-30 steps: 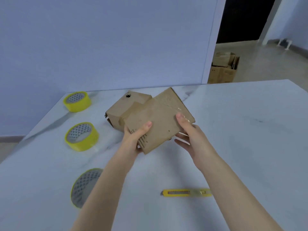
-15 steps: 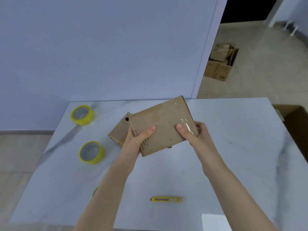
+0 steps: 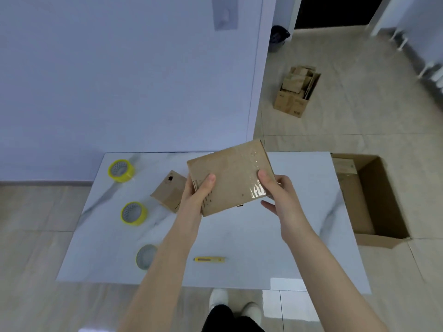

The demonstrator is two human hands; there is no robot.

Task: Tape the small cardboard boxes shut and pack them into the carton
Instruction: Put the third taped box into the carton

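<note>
Both hands have lifted the taped box (image 3: 227, 180) up off the table (image 3: 299, 248). The person seems to have stood back, so more of the room shows than a moment ago. The left hand (image 3: 197, 195) pinches the box's left end, thumb on top and fingers under. The right hand (image 3: 275, 195) holds the right end, its thumb on the shiny tape. The big open carton (image 3: 378, 202) now shows on the floor at 3 o'clock. I think this box is done and goes in there next. The other small box (image 3: 169, 191) waits on the table at 9 o'clock, near the yellow tape rolls (image 3: 133, 213).
</note>
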